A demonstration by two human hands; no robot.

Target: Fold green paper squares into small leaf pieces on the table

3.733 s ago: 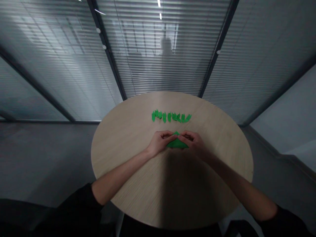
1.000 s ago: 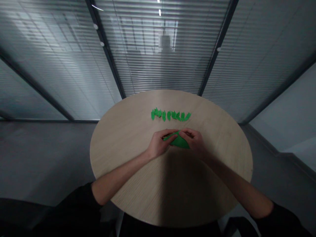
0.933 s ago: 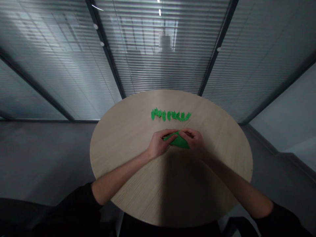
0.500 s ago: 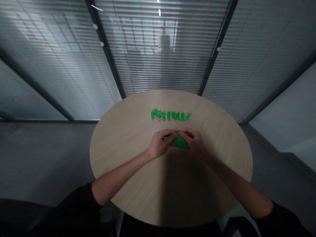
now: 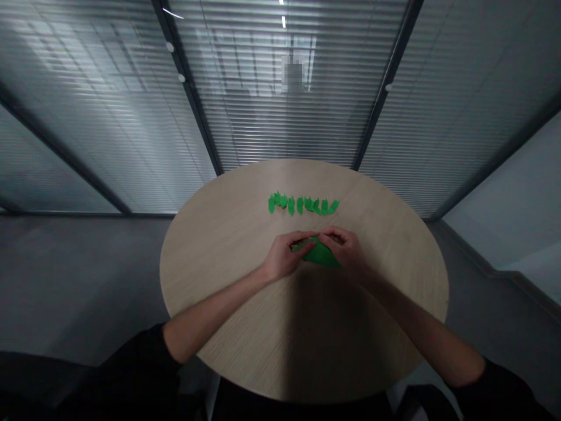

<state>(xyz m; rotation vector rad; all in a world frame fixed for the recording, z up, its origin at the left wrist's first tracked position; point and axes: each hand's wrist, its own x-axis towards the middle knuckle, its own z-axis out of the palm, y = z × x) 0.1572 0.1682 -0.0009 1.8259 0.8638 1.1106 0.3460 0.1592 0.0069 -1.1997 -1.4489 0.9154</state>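
Observation:
A folded piece of green paper [image 5: 319, 255] lies on the round wooden table [image 5: 245, 304], just beyond its middle. My left hand [image 5: 284, 252] pinches the paper's left side, with its fingers curled. My right hand [image 5: 346, 249] pinches the upper right part, fingertips close to those of the left hand. Both hands rest low on the tabletop. Much of the paper is hidden under the fingers.
A row of several small folded green paper pieces [image 5: 302, 204] lies across the table beyond my hands. Glass walls with blinds [image 5: 280, 99] stand behind the table. Grey floor surrounds the table on both sides.
Since 3.7 s ago the green paper has turned slightly and my hands have shifted their pinch on it. Over the last second both hands barely move.

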